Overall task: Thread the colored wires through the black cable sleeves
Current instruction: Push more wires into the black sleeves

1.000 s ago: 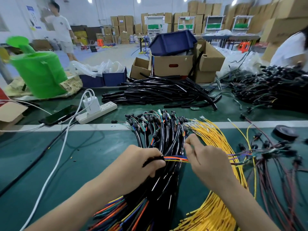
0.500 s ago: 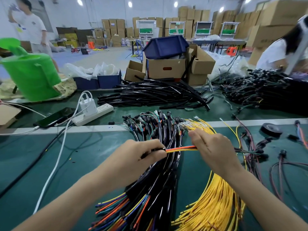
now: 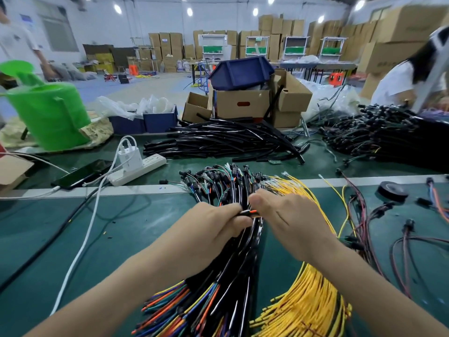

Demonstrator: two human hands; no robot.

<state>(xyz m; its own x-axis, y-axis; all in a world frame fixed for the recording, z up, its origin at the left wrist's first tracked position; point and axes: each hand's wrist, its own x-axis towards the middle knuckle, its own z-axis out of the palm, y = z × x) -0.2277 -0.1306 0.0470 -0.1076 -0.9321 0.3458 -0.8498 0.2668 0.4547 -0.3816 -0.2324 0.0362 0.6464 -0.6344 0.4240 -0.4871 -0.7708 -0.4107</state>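
Mat (image 3: 73, 239): smooth green sheet under your work.
Sleeved bundle (image 3: 233, 276): glossy black tubes running from you toward the far edge, with coloured ends fanned out nearest you.
Yellow wires (image 3: 306, 300): a matte sheaf just to the right, lying the same way.
Left hand (image 3: 206, 234): you pinch one black sleeve (image 3: 240, 214) crosswise above the bundle.
Right hand (image 3: 289, 222): your fingertips pinch the coloured wires (image 3: 252, 211), which point left into the sleeve mouth.

The black cable sleeves (image 3: 226, 142) are seen as glossy plastic; the table (image 3: 60, 239) is covered in a matt green sheet; the boxes (image 3: 243, 105) are made of brown cardboard.
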